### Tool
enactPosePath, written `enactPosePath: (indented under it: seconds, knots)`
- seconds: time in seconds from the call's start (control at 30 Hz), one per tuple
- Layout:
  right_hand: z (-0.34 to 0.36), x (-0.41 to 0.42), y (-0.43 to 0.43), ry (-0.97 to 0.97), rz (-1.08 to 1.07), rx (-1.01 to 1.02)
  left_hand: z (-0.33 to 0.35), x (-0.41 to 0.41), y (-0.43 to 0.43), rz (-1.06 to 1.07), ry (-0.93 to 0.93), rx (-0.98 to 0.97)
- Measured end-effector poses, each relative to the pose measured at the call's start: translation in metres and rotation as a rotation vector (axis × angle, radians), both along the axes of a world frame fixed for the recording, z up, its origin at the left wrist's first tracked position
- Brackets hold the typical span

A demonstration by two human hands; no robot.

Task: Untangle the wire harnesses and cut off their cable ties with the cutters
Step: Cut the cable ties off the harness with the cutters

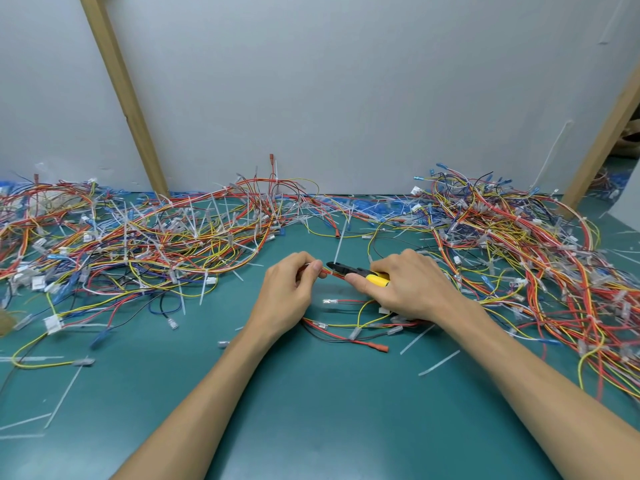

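Left hand (289, 289) pinches a small harness (325, 271) of red wires between thumb and fingertips, just above the table. Right hand (407, 284) is wrapped round the yellow-handled cutters (376, 278). Their black tips are at the white cable tie (339, 249) on that harness, right beside the left fingertips, and the tie's tail sticks up. Can't tell whether the blades have closed on it. The green table (311, 403) has big tangled piles at left (138, 233) and right (519, 258), with tie scraps (438, 362) scattered around.
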State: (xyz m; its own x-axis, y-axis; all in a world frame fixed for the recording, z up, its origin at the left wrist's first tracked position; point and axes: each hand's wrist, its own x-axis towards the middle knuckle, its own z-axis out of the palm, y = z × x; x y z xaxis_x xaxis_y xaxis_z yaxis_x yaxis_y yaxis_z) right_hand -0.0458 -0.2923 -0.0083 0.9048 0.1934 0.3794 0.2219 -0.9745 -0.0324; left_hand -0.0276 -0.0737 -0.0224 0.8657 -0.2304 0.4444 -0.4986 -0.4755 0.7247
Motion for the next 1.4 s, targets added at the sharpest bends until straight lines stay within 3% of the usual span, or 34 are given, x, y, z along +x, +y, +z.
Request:
enactPosePath:
  seconds: [0.5,0.7,0.93,1.17,1.4]
  knots:
    - [0.002,-0.004,-0.002,0.069,-0.054,0.123,0.004,-0.003,-0.001,-0.008,-0.026,-0.004]
    - [0.009,-0.007,0.005,0.231,-0.006,0.461,0.003,-0.003,-0.001,0.008,-0.050,-0.024]
    - [0.007,-0.008,0.006,0.251,0.050,0.608,0.004,-0.002,0.000,-0.015,-0.060,-0.057]
    - [0.007,-0.002,-0.008,0.286,0.111,1.167,0.015,0.005,0.011,-0.010,-0.078,-0.108]
    - [0.004,-0.001,-0.020,0.294,0.082,1.496,0.010,0.003,0.011,0.162,-0.093,-0.020]
